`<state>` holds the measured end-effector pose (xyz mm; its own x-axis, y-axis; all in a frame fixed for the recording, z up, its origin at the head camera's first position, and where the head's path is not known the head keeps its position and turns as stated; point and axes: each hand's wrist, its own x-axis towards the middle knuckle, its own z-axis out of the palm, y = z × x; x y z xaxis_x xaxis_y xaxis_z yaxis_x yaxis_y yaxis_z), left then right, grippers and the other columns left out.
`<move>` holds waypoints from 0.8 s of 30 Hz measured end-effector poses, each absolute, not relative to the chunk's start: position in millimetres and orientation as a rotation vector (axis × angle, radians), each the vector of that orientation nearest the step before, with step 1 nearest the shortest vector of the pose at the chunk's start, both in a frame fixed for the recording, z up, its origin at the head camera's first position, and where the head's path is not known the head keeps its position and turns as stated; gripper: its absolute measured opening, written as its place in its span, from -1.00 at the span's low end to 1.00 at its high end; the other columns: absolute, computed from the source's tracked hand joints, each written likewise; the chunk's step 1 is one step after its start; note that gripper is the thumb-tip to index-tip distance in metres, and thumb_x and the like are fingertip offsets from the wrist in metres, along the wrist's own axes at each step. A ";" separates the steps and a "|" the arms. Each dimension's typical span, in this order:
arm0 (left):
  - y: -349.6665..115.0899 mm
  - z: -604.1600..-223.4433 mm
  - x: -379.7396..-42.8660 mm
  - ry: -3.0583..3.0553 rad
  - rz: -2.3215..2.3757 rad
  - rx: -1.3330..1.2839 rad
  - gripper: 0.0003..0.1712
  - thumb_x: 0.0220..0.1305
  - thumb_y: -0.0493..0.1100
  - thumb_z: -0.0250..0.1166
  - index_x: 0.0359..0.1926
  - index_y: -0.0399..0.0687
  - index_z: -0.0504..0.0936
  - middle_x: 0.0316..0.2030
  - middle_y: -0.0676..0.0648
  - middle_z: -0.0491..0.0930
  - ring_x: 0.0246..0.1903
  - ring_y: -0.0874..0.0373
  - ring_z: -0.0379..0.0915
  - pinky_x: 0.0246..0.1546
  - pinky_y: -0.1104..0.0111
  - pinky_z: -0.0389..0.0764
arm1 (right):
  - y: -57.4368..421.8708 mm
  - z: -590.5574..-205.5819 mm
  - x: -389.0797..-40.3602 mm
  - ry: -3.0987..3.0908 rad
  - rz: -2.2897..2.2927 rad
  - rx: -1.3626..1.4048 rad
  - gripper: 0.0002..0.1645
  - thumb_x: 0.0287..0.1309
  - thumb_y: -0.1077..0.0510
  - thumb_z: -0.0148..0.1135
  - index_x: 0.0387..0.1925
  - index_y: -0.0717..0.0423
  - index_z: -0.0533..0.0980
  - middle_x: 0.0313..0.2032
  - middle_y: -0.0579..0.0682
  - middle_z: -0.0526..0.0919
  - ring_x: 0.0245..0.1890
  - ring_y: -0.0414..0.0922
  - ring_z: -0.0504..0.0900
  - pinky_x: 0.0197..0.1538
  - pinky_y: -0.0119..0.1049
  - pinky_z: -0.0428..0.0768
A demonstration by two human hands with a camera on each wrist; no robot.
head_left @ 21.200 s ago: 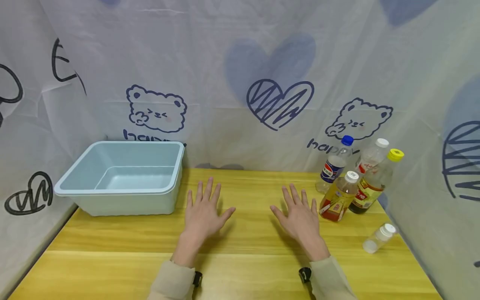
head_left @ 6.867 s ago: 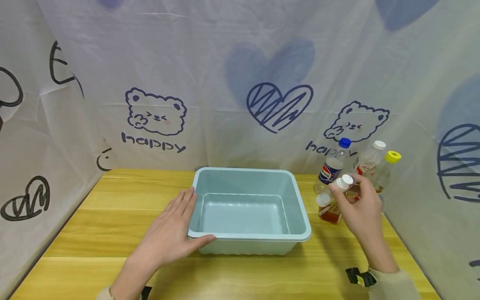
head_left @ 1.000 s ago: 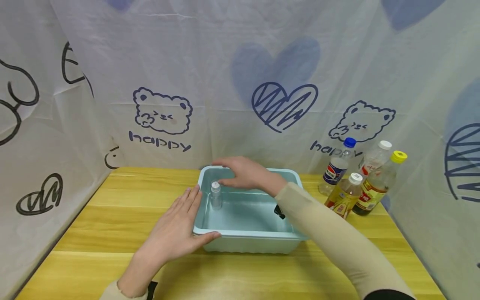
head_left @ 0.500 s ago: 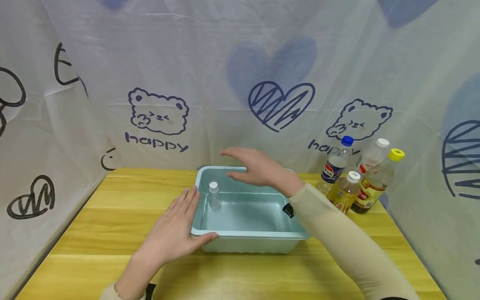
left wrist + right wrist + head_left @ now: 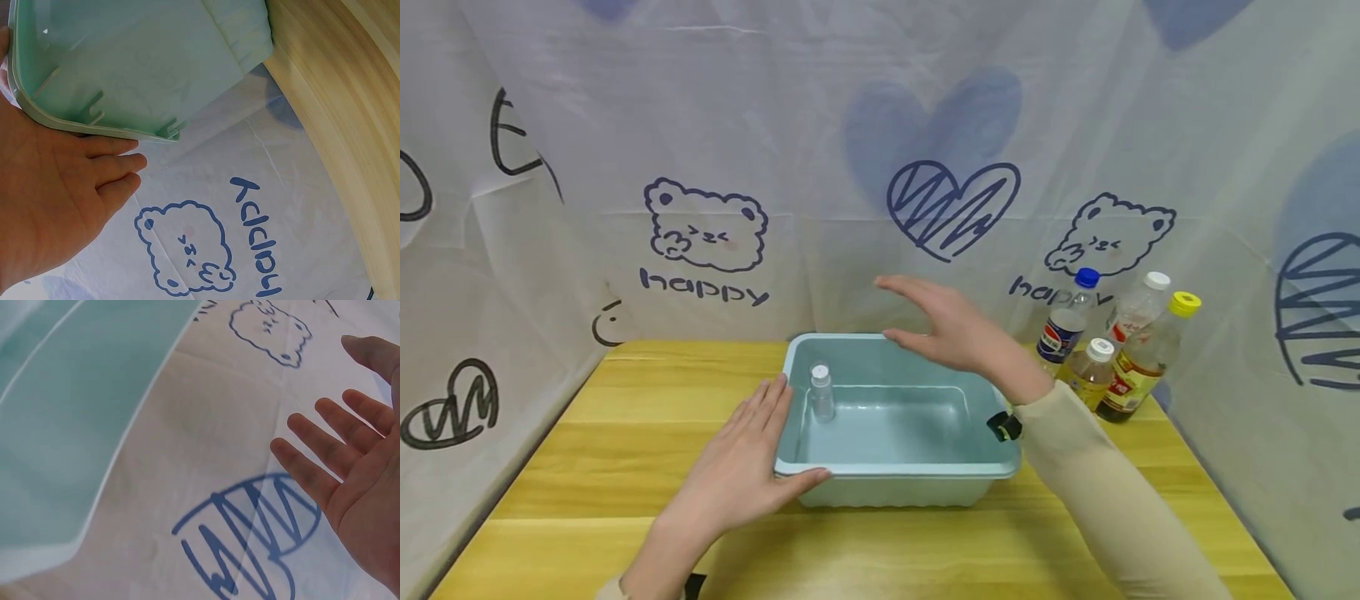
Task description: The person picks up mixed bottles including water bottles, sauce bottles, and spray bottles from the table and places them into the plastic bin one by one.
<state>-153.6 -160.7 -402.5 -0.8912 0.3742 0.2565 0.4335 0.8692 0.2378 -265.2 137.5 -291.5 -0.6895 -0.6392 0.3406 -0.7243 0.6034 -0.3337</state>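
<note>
A light blue plastic basin (image 5: 902,471) stands mid-table, with a small clear bottle (image 5: 822,398) with a white cap upright inside at its left end. My left hand (image 5: 741,462) lies along the basin's left rim, fingers straight and thumb on the near corner. In the left wrist view its fingers (image 5: 112,165) touch the outside of the rim. Above the basin's far side my right hand (image 5: 955,325) hovers with nothing in it, thumb apart from the extended fingers. The right wrist view shows the bare palm (image 5: 375,500) beside the basin's blurred wall (image 5: 81,437).
At the back right several bottles stand grouped: a blue-capped one (image 5: 1058,337), a white-capped one with amber liquid (image 5: 1086,379), a yellow-capped one with dark liquid (image 5: 1135,375) and a clear white-capped one (image 5: 1135,312). A printed white cloth (image 5: 820,250) hangs behind the wooden table (image 5: 625,433).
The small bottle went from the right hand's grip into the basin, which earlier moved from the left to mid-table. Over the last second my right hand rose and drew right, away from the bottle.
</note>
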 end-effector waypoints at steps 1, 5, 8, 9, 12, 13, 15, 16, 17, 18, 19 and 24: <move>-160.8 -402.4 -153.6 -2.840 -0.425 -0.621 0.37 0.23 0.65 0.12 0.60 -0.38 0.06 0.61 -0.32 -0.02 0.59 -0.26 -0.05 0.57 -0.06 0.12 | 140.7 -290.8 -264.2 -2.629 0.694 1.133 -0.18 0.39 0.05 0.36 0.56 0.07 0.27 0.51 0.06 0.36 0.50 0.04 0.33 0.52 -0.01 0.36; -160.6 -402.6 -154.4 -2.849 -0.410 -0.616 0.39 0.22 0.67 0.11 0.60 -0.38 0.06 0.61 -0.31 -0.03 0.59 -0.25 -0.07 0.57 -0.04 0.11 | 153.8 -287.2 -257.7 -2.602 0.766 1.088 -0.18 0.40 0.05 0.36 0.57 0.07 0.26 0.52 0.05 0.35 0.50 0.05 0.33 0.51 0.02 0.37; -159.8 -403.1 -155.0 -2.853 -0.411 -0.610 0.40 0.20 0.68 0.10 0.60 -0.37 0.05 0.62 -0.31 -0.04 0.59 -0.25 -0.08 0.58 -0.04 0.10 | 163.9 -285.8 -251.9 -2.597 0.814 1.009 -0.18 0.40 0.06 0.36 0.57 0.05 0.26 0.52 0.03 0.35 0.49 0.05 0.35 0.47 0.02 0.43; -159.5 -403.2 -155.0 -2.853 -0.413 -0.610 0.40 0.20 0.69 0.10 0.60 -0.37 0.05 0.62 -0.30 -0.04 0.59 -0.25 -0.08 0.57 -0.04 0.10 | 167.7 -286.3 -250.6 -2.592 0.829 0.980 -0.18 0.39 0.07 0.37 0.57 0.04 0.26 0.51 0.02 0.36 0.48 0.05 0.37 0.45 0.03 0.45; -158.9 -403.2 -155.0 -2.852 -0.420 -0.610 0.41 0.20 0.69 0.09 0.60 -0.36 0.05 0.62 -0.30 -0.06 0.60 -0.25 -0.09 0.57 -0.05 0.10 | 178.4 -290.5 -246.3 -2.557 0.856 0.905 -0.19 0.38 0.07 0.38 0.57 -0.03 0.28 0.49 0.02 0.40 0.41 0.05 0.45 0.38 0.04 0.54; -158.7 -403.1 -155.0 -2.851 -0.421 -0.609 0.41 0.20 0.69 0.09 0.60 -0.36 0.06 0.62 -0.29 -0.06 0.60 -0.24 -0.09 0.57 -0.05 0.10 | 181.9 -292.8 -245.6 -2.540 0.864 0.890 -0.19 0.38 0.07 0.38 0.56 -0.05 0.29 0.48 0.03 0.42 0.40 0.06 0.47 0.36 0.05 0.56; -158.6 -402.6 -154.8 -2.851 -0.422 -0.608 0.40 0.20 0.69 0.09 0.61 -0.36 0.06 0.62 -0.29 -0.06 0.60 -0.24 -0.09 0.58 -0.04 0.10 | 188.8 -297.8 -244.8 -2.502 0.867 0.866 -0.19 0.37 0.09 0.39 0.55 -0.06 0.30 0.46 0.05 0.45 0.36 0.08 0.50 0.32 0.06 0.59; -158.6 -402.3 -154.9 -2.852 -0.423 -0.607 0.40 0.20 0.68 0.10 0.61 -0.35 0.06 0.62 -0.29 -0.06 0.60 -0.23 -0.09 0.58 -0.04 0.09 | 191.8 -300.3 -244.2 -2.485 0.870 0.858 -0.19 0.36 0.10 0.39 0.55 -0.06 0.31 0.45 0.06 0.45 0.36 0.08 0.51 0.31 0.07 0.60; -158.6 -402.0 -154.7 -2.853 -0.423 -0.606 0.39 0.20 0.68 0.10 0.61 -0.35 0.06 0.62 -0.29 -0.06 0.60 -0.23 -0.10 0.58 -0.04 0.09 | 195.0 -303.2 -244.2 -2.472 0.872 0.847 -0.20 0.36 0.11 0.39 0.55 -0.05 0.31 0.45 0.07 0.45 0.35 0.09 0.51 0.31 0.08 0.60; -158.7 -401.6 -154.5 -2.848 -0.423 -0.608 0.39 0.21 0.67 0.11 0.60 -0.36 0.07 0.62 -0.29 -0.05 0.60 -0.23 -0.09 0.57 -0.04 0.10 | 198.2 -306.2 -244.0 -2.461 0.876 0.837 -0.20 0.36 0.12 0.39 0.55 -0.04 0.31 0.45 0.08 0.45 0.35 0.09 0.51 0.30 0.08 0.60; -158.8 -401.2 -154.2 -2.844 -0.422 -0.610 0.38 0.22 0.66 0.12 0.60 -0.37 0.07 0.62 -0.30 -0.04 0.59 -0.24 -0.07 0.57 -0.05 0.11 | 201.4 -309.1 -243.4 -2.453 0.882 0.822 -0.20 0.36 0.12 0.39 0.54 -0.04 0.32 0.45 0.08 0.45 0.35 0.10 0.51 0.30 0.10 0.61; -158.6 -400.5 -152.8 -2.831 -0.417 -0.617 0.36 0.23 0.64 0.13 0.59 -0.39 0.09 0.60 -0.33 0.01 0.58 -0.27 -0.02 0.56 -0.08 0.15 | 217.5 -322.6 -237.3 -2.455 0.902 0.714 -0.21 0.37 0.10 0.38 0.55 -0.10 0.31 0.47 0.03 0.42 0.35 0.09 0.52 0.29 0.12 0.61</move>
